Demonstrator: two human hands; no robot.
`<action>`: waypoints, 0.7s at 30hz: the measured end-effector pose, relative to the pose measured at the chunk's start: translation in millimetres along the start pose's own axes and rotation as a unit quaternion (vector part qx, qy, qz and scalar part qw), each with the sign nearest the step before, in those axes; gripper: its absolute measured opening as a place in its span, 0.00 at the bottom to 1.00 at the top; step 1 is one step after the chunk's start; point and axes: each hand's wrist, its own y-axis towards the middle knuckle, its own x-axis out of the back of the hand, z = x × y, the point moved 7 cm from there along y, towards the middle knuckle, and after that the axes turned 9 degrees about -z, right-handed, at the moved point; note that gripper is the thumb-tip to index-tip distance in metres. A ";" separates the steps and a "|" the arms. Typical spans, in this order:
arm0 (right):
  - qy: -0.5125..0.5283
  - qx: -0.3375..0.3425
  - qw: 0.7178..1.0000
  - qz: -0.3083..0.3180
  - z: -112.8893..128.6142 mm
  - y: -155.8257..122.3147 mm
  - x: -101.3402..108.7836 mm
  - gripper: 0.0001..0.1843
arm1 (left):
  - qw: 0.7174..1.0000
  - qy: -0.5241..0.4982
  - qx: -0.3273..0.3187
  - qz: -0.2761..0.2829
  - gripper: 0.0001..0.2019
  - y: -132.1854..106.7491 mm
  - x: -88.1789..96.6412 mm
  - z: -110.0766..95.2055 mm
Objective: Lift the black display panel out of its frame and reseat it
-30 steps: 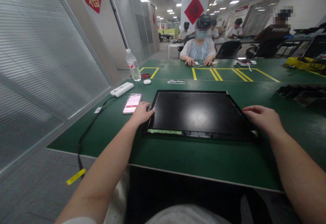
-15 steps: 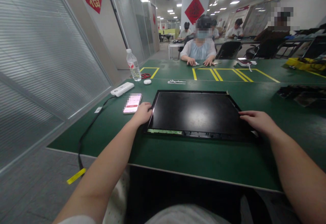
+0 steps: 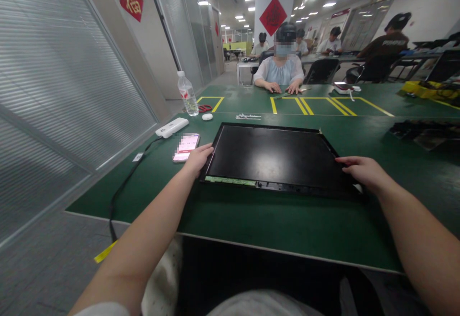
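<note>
A flat black display panel (image 3: 266, 155), screen side up, spans the space between my hands over the green table. Along its near edge runs a green strip of circuit board (image 3: 230, 181). My left hand (image 3: 200, 158) grips the panel's left edge, thumb on top and the other fingers mostly hidden. On the opposite edge, my right hand (image 3: 361, 170) is closed with its thumb and forefinger on the frame; its lower fingers go out of sight beneath. The panel's left side looks slightly raised. Close to my left hand lies a smartphone (image 3: 187, 147) with its screen lit.
A white power bank (image 3: 172, 128) with a black strap, a water bottle (image 3: 188, 95), red scissors (image 3: 205, 108) and a white earbud case (image 3: 207, 117) stand at the left. Dark parts (image 3: 424, 131) lie at the right. Across the green table (image 3: 287, 225) sits a person (image 3: 280, 69).
The panel's left side has risen a little and shifted slightly left, with my left hand on it. My right hand keeps its hold with little movement.
</note>
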 end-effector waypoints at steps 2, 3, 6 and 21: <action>-0.004 0.002 1.000 -0.001 -0.2 0.4 -0.3 0.24 | 0.999 -0.031 0.031 0.013 0.21 0.2 -2.8 3.4; -0.005 0.003 1.000 -0.001 -0.4 0.7 -0.5 0.24 | 0.998 -0.042 0.043 0.018 0.22 0.2 -3.8 4.5; -0.008 0.006 1.000 -0.001 -1.0 1.3 -1.1 0.24 | 0.995 -0.066 0.067 0.026 0.24 -0.5 -6.1 5.8; -0.007 0.009 1.000 -0.008 4.0 -2.2 0.8 0.22 | 0.993 -0.065 0.084 0.051 0.33 -2.0 -10.3 8.9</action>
